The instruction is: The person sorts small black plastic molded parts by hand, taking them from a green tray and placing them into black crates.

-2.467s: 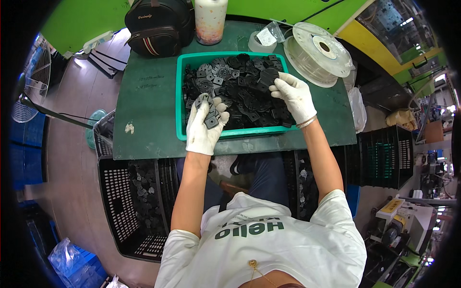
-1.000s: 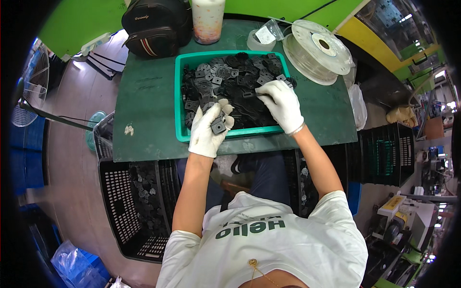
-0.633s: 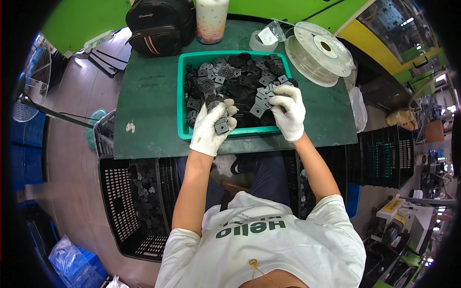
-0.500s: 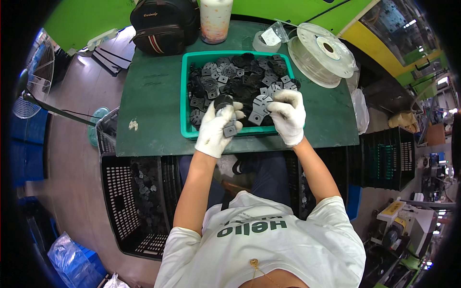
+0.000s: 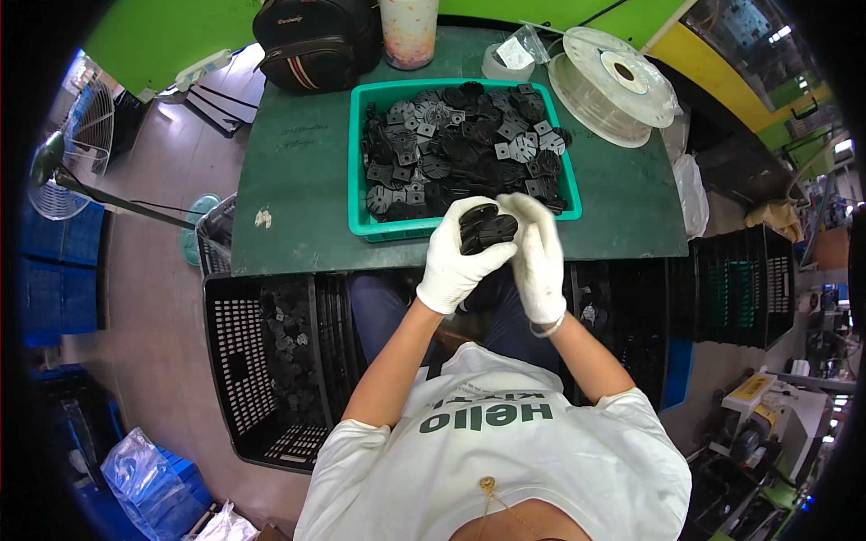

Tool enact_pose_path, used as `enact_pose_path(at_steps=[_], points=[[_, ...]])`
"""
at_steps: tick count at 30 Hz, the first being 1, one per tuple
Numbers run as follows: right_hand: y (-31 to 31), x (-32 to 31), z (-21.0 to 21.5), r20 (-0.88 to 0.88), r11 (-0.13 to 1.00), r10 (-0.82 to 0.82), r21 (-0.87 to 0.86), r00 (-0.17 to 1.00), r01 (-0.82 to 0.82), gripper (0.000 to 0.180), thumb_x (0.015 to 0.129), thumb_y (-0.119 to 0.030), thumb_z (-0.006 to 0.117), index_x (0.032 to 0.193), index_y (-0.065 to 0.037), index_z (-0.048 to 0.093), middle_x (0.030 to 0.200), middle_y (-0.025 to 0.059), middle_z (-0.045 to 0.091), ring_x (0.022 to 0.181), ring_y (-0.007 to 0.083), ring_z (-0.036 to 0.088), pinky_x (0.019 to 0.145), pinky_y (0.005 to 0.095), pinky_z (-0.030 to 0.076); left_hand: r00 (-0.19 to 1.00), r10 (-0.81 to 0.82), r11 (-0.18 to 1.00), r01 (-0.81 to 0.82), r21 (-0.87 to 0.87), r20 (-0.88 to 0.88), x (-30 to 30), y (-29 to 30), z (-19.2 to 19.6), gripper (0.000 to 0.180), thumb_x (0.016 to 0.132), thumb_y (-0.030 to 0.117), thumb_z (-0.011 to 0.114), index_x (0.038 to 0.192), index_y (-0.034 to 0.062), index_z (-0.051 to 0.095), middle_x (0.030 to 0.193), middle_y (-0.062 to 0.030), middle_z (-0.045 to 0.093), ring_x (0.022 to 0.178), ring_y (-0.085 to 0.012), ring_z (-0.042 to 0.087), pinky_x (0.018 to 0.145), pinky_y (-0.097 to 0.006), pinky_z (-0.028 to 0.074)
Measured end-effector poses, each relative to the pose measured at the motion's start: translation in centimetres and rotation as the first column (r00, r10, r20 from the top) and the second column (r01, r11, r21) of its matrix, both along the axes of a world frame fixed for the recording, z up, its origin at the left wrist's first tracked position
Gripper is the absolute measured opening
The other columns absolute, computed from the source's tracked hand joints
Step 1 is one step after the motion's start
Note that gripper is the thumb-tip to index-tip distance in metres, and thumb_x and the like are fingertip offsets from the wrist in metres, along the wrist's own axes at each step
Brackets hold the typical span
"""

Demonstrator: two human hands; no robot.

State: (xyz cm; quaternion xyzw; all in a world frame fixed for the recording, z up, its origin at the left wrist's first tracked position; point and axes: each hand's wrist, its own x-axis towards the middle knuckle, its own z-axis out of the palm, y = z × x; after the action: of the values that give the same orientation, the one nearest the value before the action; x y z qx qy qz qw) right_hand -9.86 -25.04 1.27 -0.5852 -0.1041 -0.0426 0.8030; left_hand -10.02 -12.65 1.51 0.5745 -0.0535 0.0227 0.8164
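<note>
Both of my hands wear white gloves and meet over the near edge of the dark green table [image 5: 298, 189]. My left hand [image 5: 456, 257] and my right hand [image 5: 538, 257] together grip a small stack of black plastic parts [image 5: 487, 227] between them. Just beyond the hands stands a teal tray [image 5: 356, 144] filled with several black plastic parts [image 5: 460, 149].
A black bag [image 5: 316, 41], a pink-lidded jar [image 5: 409, 32], a tape roll [image 5: 501, 63] and a large clear spool [image 5: 613, 86] stand at the table's far side. A black crate [image 5: 244, 361] with parts sits at my left knee, another black crate [image 5: 731, 270] at the right. A fan [image 5: 68, 153] stands far left.
Both hands have drawn back from the tray toward my body and come together. The right hand, earlier picking in the tray, now joins the left on the black parts.
</note>
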Motion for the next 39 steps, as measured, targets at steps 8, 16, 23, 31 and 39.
enact_pose_path(at_steps=[8,16,23,31,39], points=[[0.1,-2.6,0.9,-0.289,0.891,0.117,0.453,0.95,0.028,0.057,0.099,-0.042,0.025,0.136,0.001,0.032,0.135,0.013,0.039,0.124,0.0199,0.038,0.105,0.0324,0.029,0.848,0.139,0.839,-0.375,0.393,0.512,-0.8,-3.4,-1.4,0.052,0.064,0.013,0.079,0.108,0.0044,0.053,0.119,-0.0127,0.05,0.111,-0.0239,0.049,0.093,-0.034,0.041],[-1.1,-3.8,0.7,-0.206,0.943,0.024,0.33,0.978,0.047,0.053,0.096,-0.041,0.031,0.128,0.001,0.04,0.119,0.0102,0.048,0.109,0.0164,0.046,0.097,0.0313,0.037,0.89,0.162,0.878,-0.327,0.35,0.426,-1.8,-5.4,-2.7,0.049,0.064,0.012,0.076,0.107,0.0085,0.052,0.132,-0.016,0.042,0.119,-0.0276,0.044,0.097,-0.036,0.039],[-2.3,-5.1,0.3,-0.138,0.947,0.011,0.32,0.99,0.034,0.052,0.094,-0.036,0.04,0.127,0.003,0.039,0.123,0.0137,0.047,0.113,0.0191,0.046,0.1,0.0322,0.034,0.919,0.098,0.932,-0.219,0.287,0.382,-2.5,-6.4,-3.9,0.052,0.065,0.016,0.076,0.108,0.0077,0.048,0.13,-0.0178,0.043,0.114,-0.03,0.048,0.093,-0.037,0.042],[-6.2,-6.2,-2.5,-0.158,0.948,0.031,0.317,0.987,0.021,0.05,0.087,-0.035,0.06,0.123,-0.004,0.044,0.112,0.0049,0.05,0.106,0.013,0.046,0.093,0.0272,0.037,0.95,-0.009,0.721,-0.211,0.66,0.314,-3.7,-8.9,-4.8,0.06,0.069,0.024,0.073,0.117,0.0029,0.046,0.113,-0.018,0.053,0.102,-0.0305,0.056,0.087,-0.037,0.046],[-15.2,-11.2,-8.8,-0.57,0.656,-0.015,0.615,0.821,0.439,0.031,0.092,-0.028,0.049,0.115,-0.008,0.053,0.11,0.0093,0.059,0.099,0.0227,0.057,0.093,0.0384,0.043,0.885,-0.464,0.372,0.152,0.916,0.042,-6.3,-16.4,-7.8,0.068,0.072,0.037,0.066,0.122,-0.0013,0.04,0.112,-0.022,0.052,0.099,-0.035,0.055,0.081,-0.043,0.048]])
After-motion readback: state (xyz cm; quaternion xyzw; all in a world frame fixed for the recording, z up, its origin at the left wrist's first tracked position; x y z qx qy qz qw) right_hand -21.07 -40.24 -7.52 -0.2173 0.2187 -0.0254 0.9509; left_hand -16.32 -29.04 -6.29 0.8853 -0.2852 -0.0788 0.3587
